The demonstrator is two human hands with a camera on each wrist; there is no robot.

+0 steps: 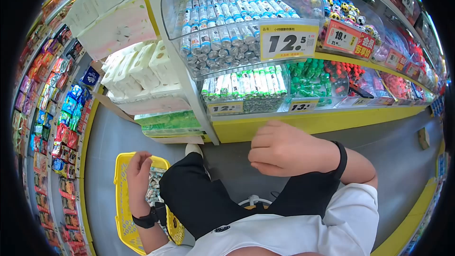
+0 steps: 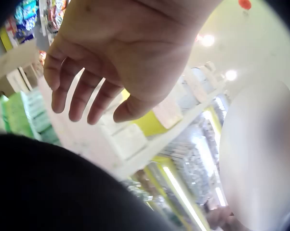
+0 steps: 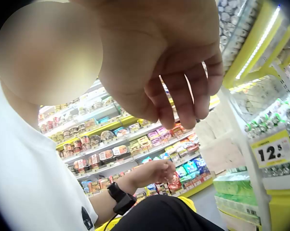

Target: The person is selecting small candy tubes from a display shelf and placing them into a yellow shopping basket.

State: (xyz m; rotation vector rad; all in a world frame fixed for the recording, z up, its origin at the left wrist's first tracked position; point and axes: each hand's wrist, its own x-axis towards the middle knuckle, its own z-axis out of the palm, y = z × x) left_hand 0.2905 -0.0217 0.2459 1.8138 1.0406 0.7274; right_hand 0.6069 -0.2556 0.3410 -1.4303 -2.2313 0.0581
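My left hand (image 1: 138, 176) hangs over a yellow basket (image 1: 124, 223) on the floor at my left. Its fingers are relaxed and hold nothing, as the palm in the left wrist view shows. Inside the basket lie several small wrapped pieces (image 1: 153, 187). My right hand (image 1: 284, 150) is raised over my right knee, in front of the shelf, with its fingers loosely bent. In the right wrist view there is nothing between them. Nearest to it are a clear lower bin with green-and-white wrapped tubes (image 1: 246, 83) and an upper bin with blue-and-white tubes (image 1: 227, 23).
A yellow shelf base (image 1: 308, 125) runs along the front. Clear bins with green packets (image 1: 308, 78) and ball-shaped sweets (image 1: 346, 7) continue to the right. White tissue packs (image 1: 137, 68) stand at the left end. Bagged snacks (image 1: 66, 137) fill the far-left shelves.
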